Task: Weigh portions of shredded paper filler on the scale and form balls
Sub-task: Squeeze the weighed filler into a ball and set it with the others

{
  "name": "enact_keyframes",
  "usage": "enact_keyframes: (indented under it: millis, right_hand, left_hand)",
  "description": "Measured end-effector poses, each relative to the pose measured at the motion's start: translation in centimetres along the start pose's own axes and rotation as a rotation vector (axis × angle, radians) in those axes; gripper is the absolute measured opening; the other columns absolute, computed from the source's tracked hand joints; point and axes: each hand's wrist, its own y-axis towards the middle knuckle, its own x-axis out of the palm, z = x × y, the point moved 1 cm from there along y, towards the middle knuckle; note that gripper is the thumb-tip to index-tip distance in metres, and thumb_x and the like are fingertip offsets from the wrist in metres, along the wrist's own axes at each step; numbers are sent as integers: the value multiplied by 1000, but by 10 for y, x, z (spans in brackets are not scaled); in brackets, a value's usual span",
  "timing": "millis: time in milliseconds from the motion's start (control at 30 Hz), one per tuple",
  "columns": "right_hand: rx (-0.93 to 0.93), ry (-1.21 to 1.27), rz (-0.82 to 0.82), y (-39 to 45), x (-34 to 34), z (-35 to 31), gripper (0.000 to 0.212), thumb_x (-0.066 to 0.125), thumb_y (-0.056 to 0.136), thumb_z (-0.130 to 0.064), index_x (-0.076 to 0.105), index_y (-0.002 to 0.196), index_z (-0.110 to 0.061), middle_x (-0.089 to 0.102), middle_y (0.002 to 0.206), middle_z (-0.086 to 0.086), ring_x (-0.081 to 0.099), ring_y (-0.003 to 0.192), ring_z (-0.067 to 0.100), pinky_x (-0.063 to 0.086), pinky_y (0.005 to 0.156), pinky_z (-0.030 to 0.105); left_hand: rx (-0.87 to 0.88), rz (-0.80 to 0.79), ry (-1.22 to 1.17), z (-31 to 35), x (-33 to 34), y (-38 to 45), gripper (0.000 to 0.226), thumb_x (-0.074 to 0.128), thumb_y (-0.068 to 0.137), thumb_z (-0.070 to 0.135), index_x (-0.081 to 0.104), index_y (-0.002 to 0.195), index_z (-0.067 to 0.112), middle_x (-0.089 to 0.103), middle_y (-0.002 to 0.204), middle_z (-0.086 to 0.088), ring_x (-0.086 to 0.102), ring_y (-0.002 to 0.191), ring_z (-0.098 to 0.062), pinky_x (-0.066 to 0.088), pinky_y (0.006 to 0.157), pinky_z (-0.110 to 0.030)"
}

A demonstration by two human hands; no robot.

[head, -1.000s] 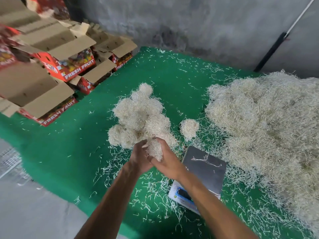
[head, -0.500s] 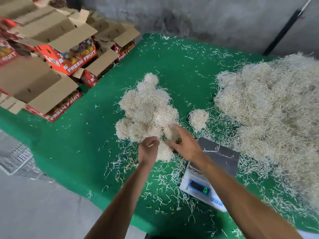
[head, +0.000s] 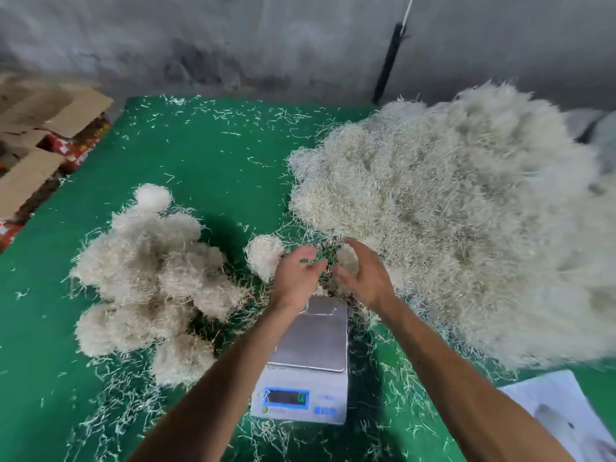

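Both hands above far edge of scale (head: 308,335); left hand (head: 295,278) and right hand (head: 365,276) loosely curled, fingers (head: 315,263) empty, facing each other. Loose filler pile (head: 466,211) just beyond right fingertips; finished balls (head: 150,278) left on green tabletop (head: 206,168); single ball (head: 265,253) beside left hand.

Both hands (head: 328,278) above scale (head: 306,361) — filler heap (head: 466,211) right, balls (head: 150,281) left

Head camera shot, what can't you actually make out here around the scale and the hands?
- Scale display: digits too small and blurred to read, head view.
- Left hand and right hand: fingertips motion-blurred, so any shreds held cannot be told.
- Loose filler pile: right side cut off by the frame edge.
- Cardboard boxes: blurred, cut off at left.
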Motion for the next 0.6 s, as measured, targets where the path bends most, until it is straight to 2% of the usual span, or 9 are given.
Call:
enact_keyframes:
  millis: [100,200,333,400,467,533,600]
  right_hand:
    - [-9,-84,-40,22,-9,32,77,77,91,-42,41,157,-27,48,157,7,45,141,30,32,112,39]
    - [-42,-214,-110,44,-3,57,85,76,89,-49,34,160,-26,40,163,8,39,147,32,27,122,44]
    - [-15,-461,-290,66,18,84,94,64,90,-65,16,164,-33,9,173,7,16,158,36,21,126,54]
    - [2,-530,-350,67,29,95,90,57,92,-67,14,164,-33,3,174,6,14,157,39,24,125,58]
    - [-33,-573,-291,61,42,105,80,45,99,-66,19,163,-26,11,172,11,21,154,41,32,122,58]
    - [-68,-586,-202,54,48,108,69,41,104,-58,31,159,-18,27,165,18,38,147,39,43,115,54]
    - [-81,-557,-193,49,50,108,60,47,105,-49,40,153,-15,38,157,18,54,133,33,54,104,46]
  left_hand:
    - [2,-66,83,8,43,27,34,73,90,35,64,122,27,67,119,11,64,92,-1,55,89,-31]
    - [-5,-105,150,4,70,54,35,72,90,35,62,122,26,66,122,10,64,91,0,55,92,-34]
    - [-70,-103,217,-10,94,84,32,67,94,33,61,124,25,65,123,9,60,90,5,53,92,-28]
    - [-114,-115,233,-20,102,92,31,63,97,32,60,127,23,64,126,8,59,91,6,49,84,-15]
    - [-155,-106,218,-32,107,95,29,61,98,28,60,126,23,63,128,7,56,91,11,41,68,-1]
    - [-186,-98,216,-40,109,94,27,61,98,24,61,125,22,63,127,7,55,91,10,40,62,0]
    - [-198,-89,213,-44,103,89,22,59,99,22,62,121,23,64,124,7,56,87,9,42,60,1]
